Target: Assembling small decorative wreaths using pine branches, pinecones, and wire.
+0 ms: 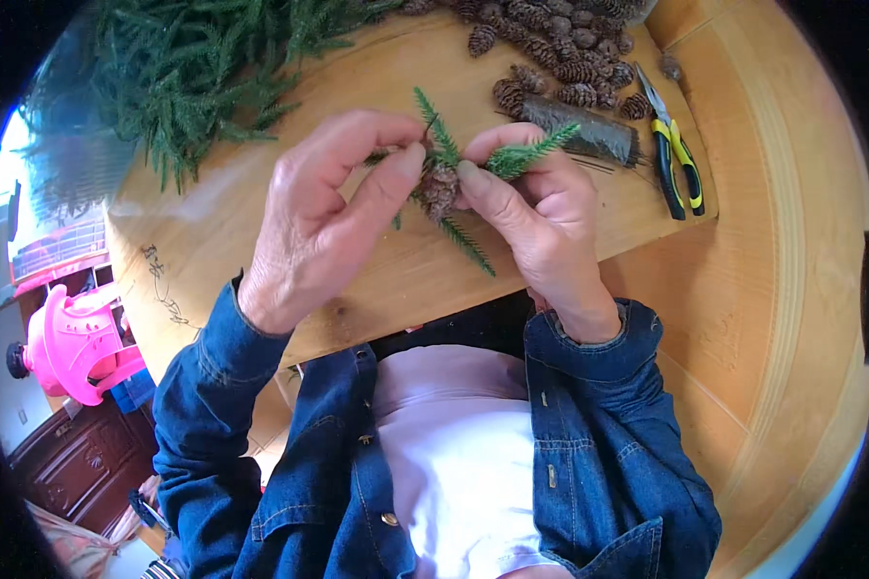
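Now | left hand [323,207] pinches cone [439,188] with sprigs [526,154] | right hand [536,207] grips the same cone from the other side, just above counter [222,241] | beyond the cone: cone pile [560,48], wire bundle [589,130], pliers [676,159], green branches [193,68]

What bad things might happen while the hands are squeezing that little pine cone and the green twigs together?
1. The small brown pine cone is pinched only by fingertips of the left hand and right hand, so it might slip onto the wooden board.
2. The thin green needle sprigs look delicate; they may bend or snap.
3. The yellow-handled pliers lie near the board's edge; a bump could knock them off.
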### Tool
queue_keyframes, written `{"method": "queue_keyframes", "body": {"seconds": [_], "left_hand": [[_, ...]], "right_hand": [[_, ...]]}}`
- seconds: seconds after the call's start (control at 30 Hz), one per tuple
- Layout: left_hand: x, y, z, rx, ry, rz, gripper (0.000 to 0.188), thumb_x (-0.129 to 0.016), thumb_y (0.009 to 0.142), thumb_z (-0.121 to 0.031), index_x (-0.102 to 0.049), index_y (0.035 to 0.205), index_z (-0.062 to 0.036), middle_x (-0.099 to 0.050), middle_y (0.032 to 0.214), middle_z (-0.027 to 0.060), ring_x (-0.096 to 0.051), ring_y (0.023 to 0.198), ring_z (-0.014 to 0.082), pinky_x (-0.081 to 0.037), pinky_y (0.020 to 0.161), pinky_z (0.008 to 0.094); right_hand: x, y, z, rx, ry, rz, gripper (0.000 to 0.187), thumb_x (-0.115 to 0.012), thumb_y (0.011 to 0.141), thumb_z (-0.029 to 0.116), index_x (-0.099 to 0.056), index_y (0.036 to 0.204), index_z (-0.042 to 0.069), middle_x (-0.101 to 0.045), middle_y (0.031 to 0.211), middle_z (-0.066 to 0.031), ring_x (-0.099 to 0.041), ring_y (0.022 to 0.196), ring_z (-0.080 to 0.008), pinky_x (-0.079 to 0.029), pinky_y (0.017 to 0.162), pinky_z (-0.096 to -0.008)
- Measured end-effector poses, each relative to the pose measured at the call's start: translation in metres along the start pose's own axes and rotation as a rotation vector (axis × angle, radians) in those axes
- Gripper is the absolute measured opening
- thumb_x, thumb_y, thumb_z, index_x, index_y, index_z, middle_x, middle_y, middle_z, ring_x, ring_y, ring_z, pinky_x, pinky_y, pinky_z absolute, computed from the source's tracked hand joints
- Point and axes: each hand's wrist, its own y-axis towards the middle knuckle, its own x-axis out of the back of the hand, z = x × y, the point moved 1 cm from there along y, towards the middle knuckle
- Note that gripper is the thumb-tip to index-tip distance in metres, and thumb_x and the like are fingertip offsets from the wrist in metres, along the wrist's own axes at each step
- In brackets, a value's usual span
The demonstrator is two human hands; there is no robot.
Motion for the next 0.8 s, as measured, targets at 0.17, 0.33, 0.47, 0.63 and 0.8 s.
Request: {"method": "queue_keyframes", "body": {"seconds": [0.17,0.33,0.47,0.63,0.8], "left_hand": [[0.001,-0.021,-0.001,0.164,-0.217,-0.025,0.013,-0.059,0.089,-0.006,-0.06,0.1,0.0015,-0.059,0.086,0.0012,-0.051,0.076,0.0056,-0.044,0.067,0.0203],[0.0,-0.042,0.001,0.176,-0.33,-0.127,0.012,-0.057,0.089,0.0,-0.059,0.101,0.002,-0.057,0.088,-0.0006,-0.05,0.079,0.0052,-0.044,0.071,0.0197],[0.018,-0.06,0.0,0.144,-0.244,-0.197,0.013,-0.057,0.089,0.001,-0.057,0.102,0.0023,-0.056,0.09,-0.0003,-0.05,0.082,0.0052,-0.043,0.074,0.019],[0.034,-0.074,0.001,0.125,-0.39,-0.392,0.013,-0.057,0.09,0.001,-0.056,0.102,0.0022,-0.055,0.092,-0.0002,-0.049,0.085,0.0054,-0.041,0.076,0.0181],[0.045,-0.088,0.01,0.17,-0.409,-0.354,0.014,-0.057,0.09,0.0,-0.056,0.104,0.0017,-0.055,0.094,0.0,-0.049,0.086,0.0053,-0.04,0.078,0.0179]], "right_hand": [[-0.007,-0.002,0.002,-0.02,-0.134,0.115,0.015,-0.061,0.089,0.005,-0.057,0.103,0.001,-0.059,0.091,-0.0029,-0.058,0.08,-0.0091,-0.049,0.074,-0.0213],[-0.016,-0.008,0.01,-0.014,-0.336,0.174,0.015,-0.06,0.09,0.006,-0.057,0.103,0.001,-0.059,0.096,-0.0039,-0.057,0.085,-0.0092,-0.048,0.075,-0.0212],[0.0,-0.018,0.028,0.194,-0.578,0.033,0.015,-0.058,0.091,0.008,-0.056,0.104,0.001,-0.059,0.099,-0.0035,-0.055,0.087,-0.0084,-0.046,0.075,-0.0203],[0.077,-0.016,0.074,0.398,-1.192,-0.276,0.023,-0.059,0.091,0.015,-0.055,0.108,-0.001,-0.058,0.102,-0.0057,-0.054,0.088,-0.0115,-0.043,0.08,-0.0233],[0.139,-0.009,0.078,0.324,-1.974,-0.113,0.038,-0.065,0.086,0.027,-0.054,0.109,-0.001,-0.057,0.1,-0.011,-0.054,0.088,-0.0188,-0.044,0.079,-0.0294]]}}
